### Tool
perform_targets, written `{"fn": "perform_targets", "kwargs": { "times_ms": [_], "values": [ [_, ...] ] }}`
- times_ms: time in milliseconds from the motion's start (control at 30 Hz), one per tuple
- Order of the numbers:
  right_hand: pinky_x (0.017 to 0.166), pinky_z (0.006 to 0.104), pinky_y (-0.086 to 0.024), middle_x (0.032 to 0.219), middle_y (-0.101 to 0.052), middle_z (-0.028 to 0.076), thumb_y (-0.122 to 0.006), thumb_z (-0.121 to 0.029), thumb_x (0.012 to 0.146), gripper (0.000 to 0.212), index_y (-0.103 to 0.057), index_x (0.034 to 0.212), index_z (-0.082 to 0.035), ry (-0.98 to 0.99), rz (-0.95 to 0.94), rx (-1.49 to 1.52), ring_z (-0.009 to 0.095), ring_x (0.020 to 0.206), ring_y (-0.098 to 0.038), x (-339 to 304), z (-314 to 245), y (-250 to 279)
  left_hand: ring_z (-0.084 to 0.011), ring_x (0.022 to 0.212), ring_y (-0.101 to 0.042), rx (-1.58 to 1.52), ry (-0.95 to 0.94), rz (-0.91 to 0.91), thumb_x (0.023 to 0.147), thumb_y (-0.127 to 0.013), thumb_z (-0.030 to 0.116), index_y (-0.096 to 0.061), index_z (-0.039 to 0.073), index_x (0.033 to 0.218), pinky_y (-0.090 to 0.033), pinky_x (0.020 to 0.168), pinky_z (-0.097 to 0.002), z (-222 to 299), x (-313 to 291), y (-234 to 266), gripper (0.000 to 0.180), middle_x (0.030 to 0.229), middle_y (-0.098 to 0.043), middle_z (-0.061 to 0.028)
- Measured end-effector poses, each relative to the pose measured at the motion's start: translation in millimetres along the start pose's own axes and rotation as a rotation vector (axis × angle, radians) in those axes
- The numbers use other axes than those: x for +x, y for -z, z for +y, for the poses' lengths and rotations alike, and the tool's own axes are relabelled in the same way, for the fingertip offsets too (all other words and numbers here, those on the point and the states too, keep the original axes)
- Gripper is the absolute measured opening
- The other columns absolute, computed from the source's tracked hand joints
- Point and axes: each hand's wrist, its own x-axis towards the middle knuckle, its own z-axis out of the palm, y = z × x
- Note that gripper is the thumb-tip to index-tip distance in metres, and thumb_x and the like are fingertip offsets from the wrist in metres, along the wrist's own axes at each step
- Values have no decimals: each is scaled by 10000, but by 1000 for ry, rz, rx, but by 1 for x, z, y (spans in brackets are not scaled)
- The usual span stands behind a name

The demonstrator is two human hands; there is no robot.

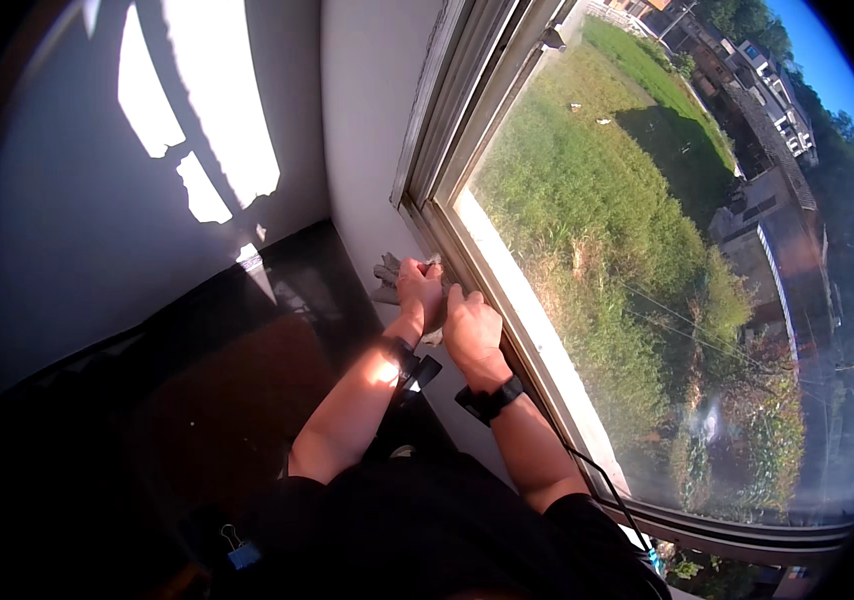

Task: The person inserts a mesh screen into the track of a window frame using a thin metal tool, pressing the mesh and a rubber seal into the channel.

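Observation:
Beside the lower corner of a window, my left hand (420,292) is closed around a crumpled grey cloth (387,272). Folds of the cloth stick out to the left of the hand, and a bit more shows below it. My right hand (474,326) is right next to it, at the inner edge of the window frame (519,338). Its fingers are curled and press down there; what lies under them is hidden. Both wrists wear dark bands.
The glass pane (587,230) fills the right side, with grass and buildings outside. A window latch (552,38) sits high on the frame. A pale wall (67,230) with sunlight patches stands on the left, above a dark floor (237,390). A thin black cord (602,475) hangs near my right arm.

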Motion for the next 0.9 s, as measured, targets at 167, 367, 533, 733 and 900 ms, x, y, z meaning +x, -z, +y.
{"fn": "perform_targets", "kwargs": {
  "times_ms": [167,367,533,733,900],
  "values": [
    [533,413,-523,781,-594,178,-530,-111,820,119,-544,921,-49,57,51,-22,330,644,-645,19,1,-10,-264,712,-587,-2,-11,73,807,-684,199,-536,-10,873,-479,663,-390,-8,22,-7,264,786,-617,-168],
    [544,447,-503,777,-586,181,-515,-96,820,149,-562,958,-65,66,110,-2,363,621,-616,42,-14,-18,-285,702,-551,-55,-22,128,838,-631,167,-519,-11,830,-462,674,-393,-6,50,-1,211,760,-585,-157],
    [559,427,-509,797,-594,161,-510,-105,841,280,-609,1100,-69,141,215,137,357,647,-615,68,-11,-27,-270,763,-495,-153,-101,133,869,-585,152,-504,-19,855,-424,737,-393,-13,68,10,190,847,-543,-172],
    [549,404,-510,782,-593,121,-575,-74,792,313,-616,1102,-89,77,146,89,304,649,-626,54,-37,0,-159,808,-485,-105,-319,120,886,-593,126,-484,10,941,-432,757,-293,-30,54,38,169,910,-501,-67],
    [540,401,-508,786,-590,111,-573,-77,772,336,-609,1105,-98,84,189,24,300,652,-625,77,-31,5,-118,744,-452,-288,-284,-5,872,-606,66,-487,17,939,-425,697,-261,12,60,31,145,821,-498,-39]
  ]
}}
